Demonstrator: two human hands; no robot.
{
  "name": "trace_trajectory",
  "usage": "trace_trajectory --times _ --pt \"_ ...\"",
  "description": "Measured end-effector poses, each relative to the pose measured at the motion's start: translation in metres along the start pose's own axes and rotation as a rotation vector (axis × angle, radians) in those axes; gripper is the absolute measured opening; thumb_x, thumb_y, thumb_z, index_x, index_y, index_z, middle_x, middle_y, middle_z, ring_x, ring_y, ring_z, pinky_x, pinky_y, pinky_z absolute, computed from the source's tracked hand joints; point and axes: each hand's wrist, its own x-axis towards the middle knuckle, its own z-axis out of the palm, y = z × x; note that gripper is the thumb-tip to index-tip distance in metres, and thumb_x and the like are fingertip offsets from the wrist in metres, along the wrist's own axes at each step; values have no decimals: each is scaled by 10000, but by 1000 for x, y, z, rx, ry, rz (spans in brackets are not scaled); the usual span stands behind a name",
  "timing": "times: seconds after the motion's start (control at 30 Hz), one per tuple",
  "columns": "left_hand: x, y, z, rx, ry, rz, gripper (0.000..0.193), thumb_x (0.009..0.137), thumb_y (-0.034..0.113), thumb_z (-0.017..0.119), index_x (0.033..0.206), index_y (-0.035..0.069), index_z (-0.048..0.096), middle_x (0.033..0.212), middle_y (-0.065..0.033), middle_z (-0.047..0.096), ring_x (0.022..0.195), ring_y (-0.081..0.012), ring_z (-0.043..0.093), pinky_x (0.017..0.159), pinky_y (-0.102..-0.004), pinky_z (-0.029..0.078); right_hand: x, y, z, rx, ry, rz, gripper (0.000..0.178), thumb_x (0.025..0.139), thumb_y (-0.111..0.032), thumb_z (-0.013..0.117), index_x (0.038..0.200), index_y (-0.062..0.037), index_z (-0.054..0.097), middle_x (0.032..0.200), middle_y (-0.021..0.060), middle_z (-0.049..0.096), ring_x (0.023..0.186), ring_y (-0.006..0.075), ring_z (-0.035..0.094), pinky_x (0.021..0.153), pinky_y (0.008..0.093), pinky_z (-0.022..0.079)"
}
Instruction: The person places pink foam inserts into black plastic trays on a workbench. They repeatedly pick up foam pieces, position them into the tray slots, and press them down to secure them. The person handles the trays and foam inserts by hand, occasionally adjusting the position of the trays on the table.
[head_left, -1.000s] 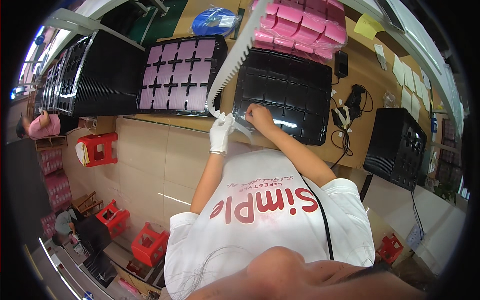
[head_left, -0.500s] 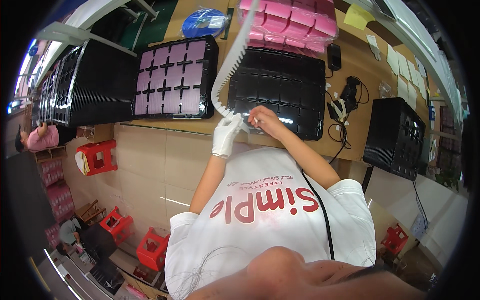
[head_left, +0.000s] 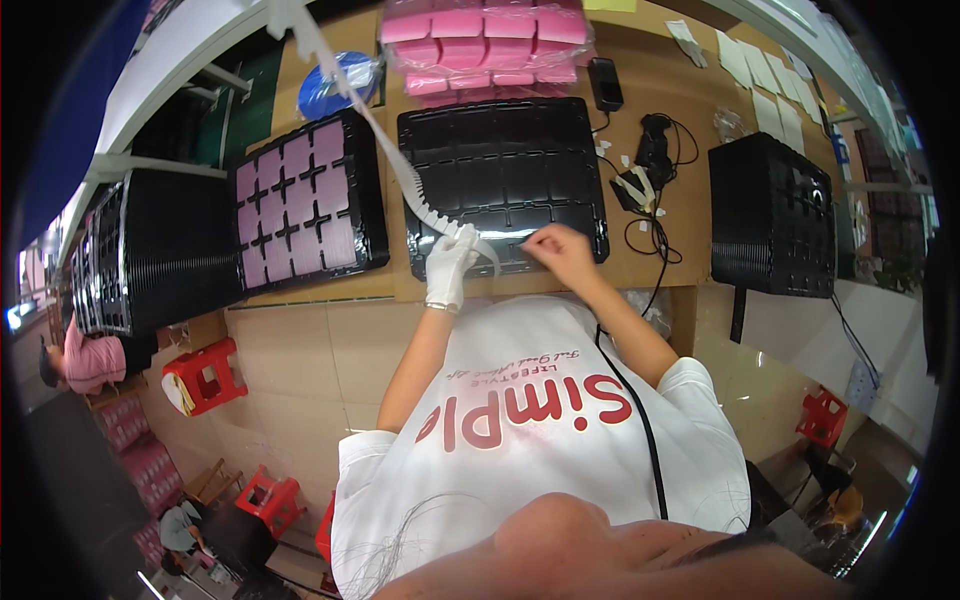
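My left hand (head_left: 452, 264), in a white glove, is closed on a long white strip with a toothed edge (head_left: 405, 180). The strip rises up and left past the top of the picture, and a loose end curls beside the glove. To the right, over the near part of a black plastic tray (head_left: 500, 150) with several compartments, my bare right hand (head_left: 565, 252) has thumb and fingers pinched together. Whatever may be between those fingertips is too small to make out. Left of this tray stands another black tray (head_left: 368, 200) filled with pink pieces.
Stacked black trays stand at the left (head_left: 185, 240) and right (head_left: 770, 210). Wrapped pink foam blocks (head_left: 485, 40) and a blue roll (head_left: 325, 90) lie at the back. A black cable (head_left: 660, 235) and small tool (head_left: 635, 190) are on the right. A red stool (head_left: 210, 375) stands on the floor.
My right hand has drawn away from the strip and left hand, moving right over the tray. The whole view has turned, shifting the table's things leftward.
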Motion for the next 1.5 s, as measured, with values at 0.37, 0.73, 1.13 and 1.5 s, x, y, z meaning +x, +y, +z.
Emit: trace_trajectory --times 0.37,0.73,1.13,1.5 --pt "2 -4 5 217 -8 48 295 849 349 724 883 63 663 768 18 640 609 -21 533 572 -164 431 7 73 -70 -518 91 254 177 725 -199 745 783 -71 638 650 71 585 605 243 591 563 375 461" --pt "-3 -5 -13 332 20 168 301 837 330 737 833 40 653 733 -11 654 588 -42 559 558 -182 449 -67 46 -97 -43 379 282 101 790 -52 662 885 -49 629 784 3 602 754 101 566 679 265 463" --pt "-30 -26 -100 968 50 601 264 795 290 751 796 37 674 749 -114 664 660 -268 633 636 -346 503 -146 137 -189 -1065 788 412 307 859 -111 588 1144 2 563 1155 198 564 1109 384 485 954 463 373" --pt "-9 26 -140 1651 -221 146 472 792 470 679 1073 92 691 1048 -132 683 976 -308 650 875 -378 505 274 -74 -58 -731 345 -982 156 761 -83 590 911 -42 600 970 108 590 944 276 575 784 374 487"
